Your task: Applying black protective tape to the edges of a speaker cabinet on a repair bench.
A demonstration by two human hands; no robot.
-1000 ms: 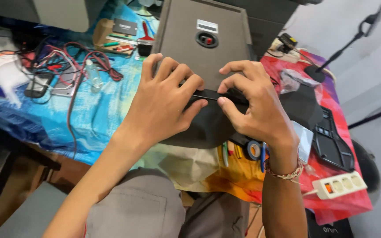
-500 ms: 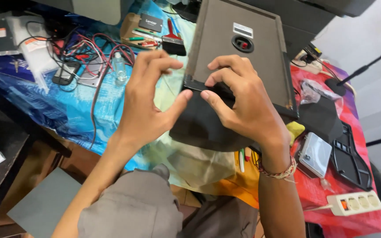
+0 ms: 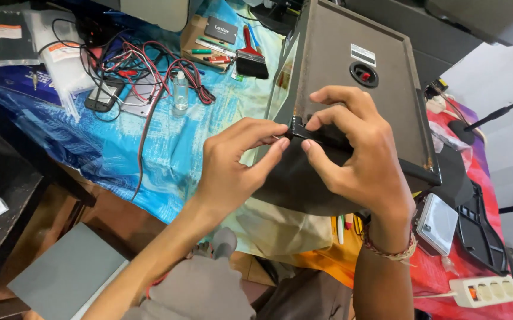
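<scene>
While my head has moved closer since a moment ago, the dark speaker cabinet [image 3: 351,95] now fills more of the view, and my hands have shifted from its lower middle up to its left edge. There my left hand [image 3: 232,172] and my right hand [image 3: 357,160] meet on a small black part [image 3: 304,131] which lies against the back panel of the cabinet. Both hands are closed in a pinch on it: the left thumb and forefinger from the left, the right fingers from above. I judge from this that the work is now fine fingertip handling at that one spot.

Much is covered. My right fingers hide most of the black part, so I cannot tell its shape or whether it is fixed to the cabinet. On the blue cloth [image 3: 167,148] red and black wires [image 3: 144,65] lie tangled, well apart from my hands.
</scene>
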